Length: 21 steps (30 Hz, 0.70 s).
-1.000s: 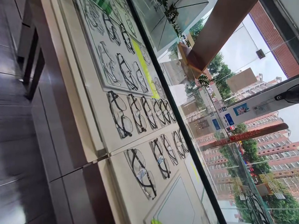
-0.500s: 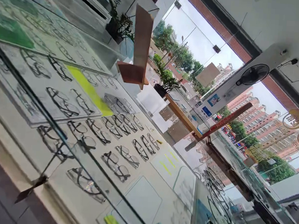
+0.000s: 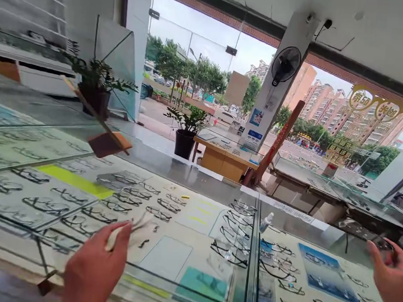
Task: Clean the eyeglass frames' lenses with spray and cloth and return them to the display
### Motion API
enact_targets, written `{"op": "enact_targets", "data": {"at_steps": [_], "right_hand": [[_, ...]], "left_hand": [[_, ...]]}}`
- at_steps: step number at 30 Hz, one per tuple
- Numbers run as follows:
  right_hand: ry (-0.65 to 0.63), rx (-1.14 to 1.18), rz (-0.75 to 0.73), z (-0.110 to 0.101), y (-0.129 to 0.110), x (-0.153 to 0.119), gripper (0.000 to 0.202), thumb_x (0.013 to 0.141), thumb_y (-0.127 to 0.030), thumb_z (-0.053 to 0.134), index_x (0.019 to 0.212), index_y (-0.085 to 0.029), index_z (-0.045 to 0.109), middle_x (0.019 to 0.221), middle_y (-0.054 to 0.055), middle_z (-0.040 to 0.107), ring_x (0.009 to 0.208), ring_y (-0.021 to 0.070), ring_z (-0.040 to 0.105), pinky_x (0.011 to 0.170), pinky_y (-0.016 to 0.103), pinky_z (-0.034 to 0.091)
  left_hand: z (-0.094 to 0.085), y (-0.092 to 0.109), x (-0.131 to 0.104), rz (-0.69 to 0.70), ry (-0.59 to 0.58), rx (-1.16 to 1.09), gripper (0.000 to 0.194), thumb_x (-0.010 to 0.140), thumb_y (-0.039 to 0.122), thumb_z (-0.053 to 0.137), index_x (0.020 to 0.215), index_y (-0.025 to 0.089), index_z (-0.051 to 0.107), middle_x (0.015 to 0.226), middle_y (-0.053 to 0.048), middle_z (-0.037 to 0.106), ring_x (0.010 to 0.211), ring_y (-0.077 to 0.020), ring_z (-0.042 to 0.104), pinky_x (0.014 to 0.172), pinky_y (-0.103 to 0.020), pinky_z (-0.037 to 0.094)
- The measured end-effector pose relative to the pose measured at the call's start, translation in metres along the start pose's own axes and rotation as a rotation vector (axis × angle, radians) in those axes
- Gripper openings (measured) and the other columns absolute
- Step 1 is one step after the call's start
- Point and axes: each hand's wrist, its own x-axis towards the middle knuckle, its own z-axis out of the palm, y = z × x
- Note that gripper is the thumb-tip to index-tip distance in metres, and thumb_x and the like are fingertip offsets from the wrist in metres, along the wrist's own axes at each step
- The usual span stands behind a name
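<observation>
My left hand [image 3: 97,263] is raised above the glass counter at lower centre-left, thumb and fingers closed in a pinch. A thin, pale, blurred item [image 3: 143,225] sticks out from the fingertips; its kind is unclear. At the right edge, my right hand [image 3: 391,272] is pinched on a pair of eyeglasses [image 3: 355,227], whose lens and a dark temple arm show faintly over the counter. Below both hands, rows of eyeglass frames [image 3: 230,253] lie under the glass of the display counter [image 3: 254,265].
A small spray bottle [image 3: 266,222] stands near the seam of the counters. An upright brown stand [image 3: 110,143] sits on the left counter. Beyond are potted plants [image 3: 184,140], a wooden desk [image 3: 223,164], a wall fan [image 3: 286,66] and a leaning red-brown post [image 3: 281,138].
The strongly tilted view has levelled out and swung to show more of the right counter. Both my hands have come into view, the right with eyeglasses.
</observation>
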Motion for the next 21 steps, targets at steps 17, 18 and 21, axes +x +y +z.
{"op": "enact_targets", "data": {"at_steps": [17, 18, 21], "right_hand": [[-0.329, 0.782, -0.105, 0.039, -0.024, 0.049, 0.057, 0.080, -0.063, 0.085, 0.120, -0.025, 0.074, 0.089, 0.001, 0.065, 0.083, 0.0196, 0.059, 0.087, 0.039, 0.050], [-0.349, 0.845, -0.087, 0.044, -0.030, 0.051, 0.058, 0.078, -0.063, 0.087, 0.121, -0.026, 0.074, 0.089, 0.001, 0.065, 0.083, 0.0193, 0.058, 0.087, 0.038, 0.050], [-0.394, 1.032, -0.024, 0.058, -0.045, 0.053, 0.061, 0.075, -0.064, 0.089, 0.122, -0.027, 0.073, 0.087, 0.000, 0.062, 0.080, 0.0181, 0.056, 0.082, 0.036, 0.051]], "left_hand": [[0.081, 0.307, 0.122, 1.205, -0.228, -0.106, 0.023, 0.099, 0.031, 0.049, 0.086, 0.022, 0.065, 0.084, -0.010, 0.068, 0.082, -0.0253, 0.066, 0.083, -0.040, 0.051], [0.090, 0.325, 0.122, 1.051, -0.125, -0.279, 0.023, 0.101, 0.036, 0.050, 0.093, 0.021, 0.066, 0.085, -0.009, 0.068, 0.082, -0.0245, 0.066, 0.083, -0.039, 0.052], [0.116, 0.357, 0.093, 0.700, -0.027, -0.833, 0.042, 0.103, 0.056, 0.051, 0.123, 0.020, 0.063, 0.100, -0.009, 0.070, 0.089, -0.0231, 0.068, 0.085, -0.039, 0.057]]}}
